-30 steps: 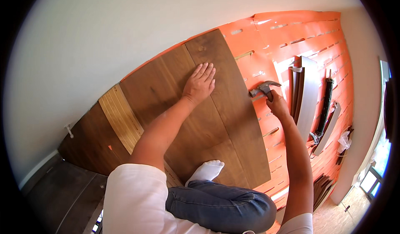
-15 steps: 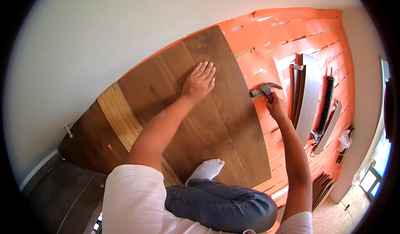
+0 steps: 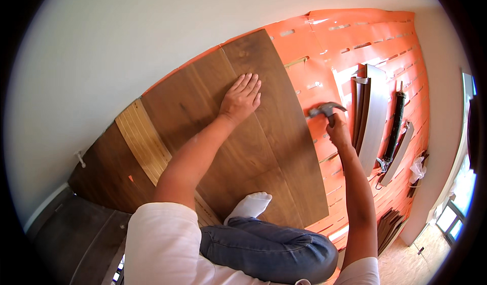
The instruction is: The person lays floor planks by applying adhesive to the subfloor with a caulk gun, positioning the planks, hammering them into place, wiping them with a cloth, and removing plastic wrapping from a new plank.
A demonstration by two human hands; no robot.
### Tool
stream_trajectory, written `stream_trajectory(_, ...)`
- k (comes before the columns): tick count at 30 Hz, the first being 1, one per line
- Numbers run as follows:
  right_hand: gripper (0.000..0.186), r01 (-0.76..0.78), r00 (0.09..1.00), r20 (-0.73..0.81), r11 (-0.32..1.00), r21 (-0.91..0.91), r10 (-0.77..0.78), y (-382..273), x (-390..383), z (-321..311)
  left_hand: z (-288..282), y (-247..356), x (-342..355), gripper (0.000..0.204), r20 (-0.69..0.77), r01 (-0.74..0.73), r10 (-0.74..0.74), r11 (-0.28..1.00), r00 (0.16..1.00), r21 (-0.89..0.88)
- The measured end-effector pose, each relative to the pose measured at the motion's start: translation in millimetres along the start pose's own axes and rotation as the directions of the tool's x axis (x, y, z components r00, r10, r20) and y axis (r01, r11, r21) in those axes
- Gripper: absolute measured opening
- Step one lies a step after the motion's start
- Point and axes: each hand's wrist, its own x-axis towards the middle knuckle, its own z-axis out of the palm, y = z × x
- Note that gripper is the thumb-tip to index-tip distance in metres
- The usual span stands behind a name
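Near the middle of the frame, the person's left hand (image 3: 241, 99) lies flat on the brown planks (image 3: 241, 150), gripping nothing. It spans the seam between the outer board (image 3: 289, 132) and its neighbour, probably to steady both and press the joint down. To its right, the right hand (image 3: 339, 131) is closed round the handle of a hammer (image 3: 326, 110); the striking face points at the board's free edge and the claw is turned away, a hold that suits a sideways blow. The head is blurred, so whether it touches the edge cannot be told. Orange underlay (image 3: 294, 46) spreads beyond that edge to the upper right, likely as cushioning. At lower centre, a foot in a white sock (image 3: 253, 205) rests on the planks, its weight perhaps helping hold them. Farther right, long strips (image 3: 373, 117) and a black tube (image 3: 395, 127) lie apart from the hammer, presumably to leave it room.
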Motion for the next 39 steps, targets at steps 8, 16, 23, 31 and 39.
stream_trajectory(8, 0.017, -0.127, 0.988, -0.056, 0.973, 0.191, 0.14, 12.3, -21.7, 11.7, 1.4, 0.1, 0.2, 0.028, -0.011, -0.005, 0.005, 1.0, 1.0, -0.012)
stream_trajectory(16, 0.016, 0.022, 0.993, -0.112, 0.997, -0.075, -0.031, 33.5, -32.5, 21.6, 3.0, 2.4, 1.7, 0.028, -0.033, 0.0, 0.0, 1.0, 0.999, -0.011)
stream_trajectory(23, 0.017, -0.027, 0.997, -0.077, 0.995, -0.095, 0.019, 39.2, -36.6, 16.4, 2.8, 3.7, 1.3, 0.03, -0.03, -0.012, 0.012, 1.0, 0.999, -0.018)
stream_trajectory(31, 0.016, 0.001, 0.992, -0.123, 1.0, -0.015, -0.003, 34.7, -42.4, 23.0, 6.1, -2.6, -0.5, 0.03, -0.023, -0.01, 0.01, 1.0, 1.0, -0.028)
stream_trajectory(39, 0.018, 0.103, 0.958, -0.271, 0.994, 0.028, -0.091, 7.9, -5.5, 0.3, 16.4, -11.1, 0.1, 0.033, 0.014, -0.102, 0.102, 0.995, 0.995, 0.008)
